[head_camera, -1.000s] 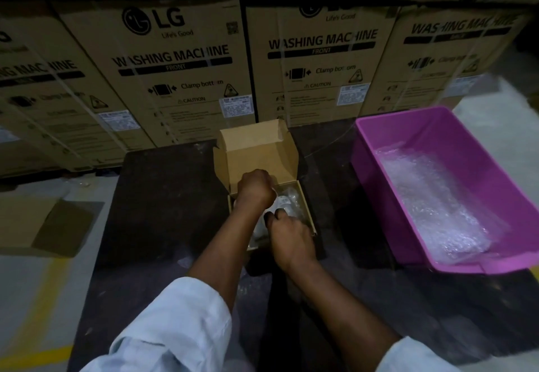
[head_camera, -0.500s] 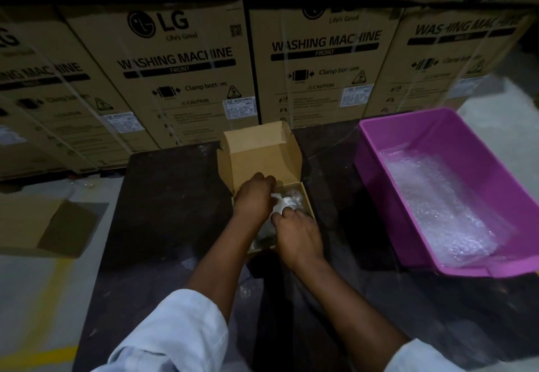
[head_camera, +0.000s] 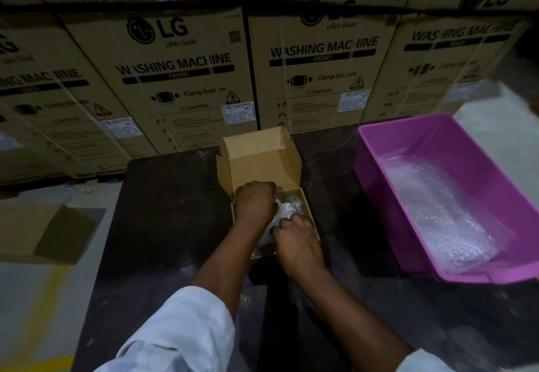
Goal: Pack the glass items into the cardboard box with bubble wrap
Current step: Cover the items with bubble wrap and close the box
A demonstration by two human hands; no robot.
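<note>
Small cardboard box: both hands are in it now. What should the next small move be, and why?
Probably press the wrapped item down flat; it lies between the left hand and right hand inside the small cardboard box, whose lid stands open.

My left hand (head_camera: 255, 200) and right hand (head_camera: 296, 238) cover most of the box (head_camera: 307, 202) interior; I can't tell their grip. The bin (head_camera: 379, 184) is cut off at right.
</note>
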